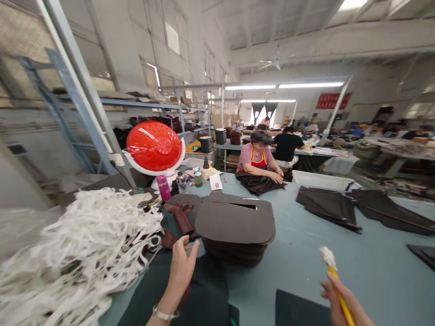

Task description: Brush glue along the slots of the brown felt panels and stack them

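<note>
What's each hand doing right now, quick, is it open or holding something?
Left hand: open, nothing visible in its grip, near the dark stack.
Right hand: closed around a yellow-handled brush, whitish tip up.

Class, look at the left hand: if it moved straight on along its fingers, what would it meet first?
Probably the left side of the dark stack; depth is unclear, so the left hand might brush the brown scraps first.
</note>
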### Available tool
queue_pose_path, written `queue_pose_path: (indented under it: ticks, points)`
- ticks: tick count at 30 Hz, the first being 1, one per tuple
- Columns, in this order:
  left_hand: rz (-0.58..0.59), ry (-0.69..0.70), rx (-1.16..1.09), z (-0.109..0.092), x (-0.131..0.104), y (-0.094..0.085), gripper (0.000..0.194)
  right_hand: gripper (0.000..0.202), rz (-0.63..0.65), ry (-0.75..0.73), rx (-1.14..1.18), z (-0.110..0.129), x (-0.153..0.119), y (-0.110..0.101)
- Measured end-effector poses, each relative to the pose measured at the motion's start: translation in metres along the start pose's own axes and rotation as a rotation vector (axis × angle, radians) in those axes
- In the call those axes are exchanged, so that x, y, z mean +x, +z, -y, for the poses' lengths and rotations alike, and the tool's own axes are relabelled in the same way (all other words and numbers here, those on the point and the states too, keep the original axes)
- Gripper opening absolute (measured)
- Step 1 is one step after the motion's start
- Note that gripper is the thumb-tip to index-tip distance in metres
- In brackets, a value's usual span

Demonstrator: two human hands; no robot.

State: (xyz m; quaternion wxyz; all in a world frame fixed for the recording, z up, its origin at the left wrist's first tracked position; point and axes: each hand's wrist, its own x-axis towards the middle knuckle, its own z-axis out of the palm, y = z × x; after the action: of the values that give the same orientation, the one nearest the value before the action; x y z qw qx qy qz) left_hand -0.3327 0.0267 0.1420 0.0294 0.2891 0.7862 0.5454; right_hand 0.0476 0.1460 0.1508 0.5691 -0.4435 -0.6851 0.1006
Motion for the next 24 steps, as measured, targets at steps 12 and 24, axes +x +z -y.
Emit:
queue_pose_path:
  ticks: [12,24]
  points:
    - [0.186,0.037,-0.146,-0.018,0.069,0.007,0.051,0.039,0.236,0.106,-0.067,0.047,0.049,0.141]
    - [0.136,0.137,0.034,-0.010,0.078,0.025,0.046,0.038,0.210,0.019,-0.077,0.019,0.059,0.154]
